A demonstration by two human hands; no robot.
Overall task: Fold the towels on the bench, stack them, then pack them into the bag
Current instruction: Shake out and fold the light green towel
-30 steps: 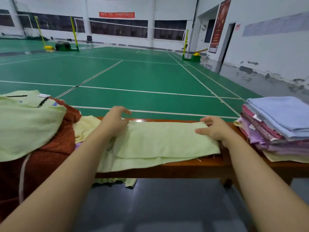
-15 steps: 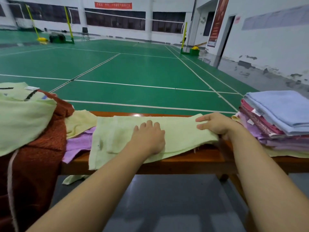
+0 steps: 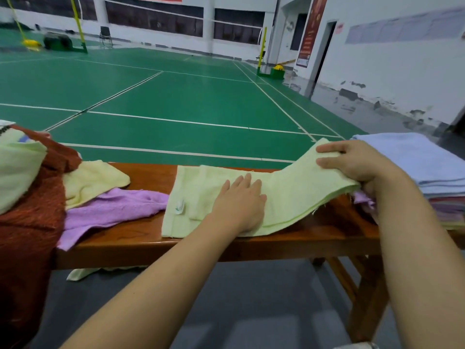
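Note:
A pale green towel [image 3: 289, 195], folded lengthwise, lies across the wooden bench [image 3: 226, 245]. My left hand [image 3: 239, 202] presses flat on its middle, fingers straight. My right hand [image 3: 352, 162] grips the towel's right end and holds it lifted off the bench. Right of it stands a stack of folded towels [image 3: 427, 162] with a light blue one on top. At the left lie a purple towel [image 3: 113, 210] and a pale yellow towel [image 3: 93, 180], both unfolded.
A rust-red cloth bag [image 3: 32, 222] with a light green towel [image 3: 17, 172] draped on it sits at the bench's left end. A towel corner [image 3: 78, 274] hangs below the bench. Green court floor lies beyond the bench, grey floor in front.
My left hand slid from the towel's left end to its middle and pressed flat. My right hand raised the right end of the towel off the bench.

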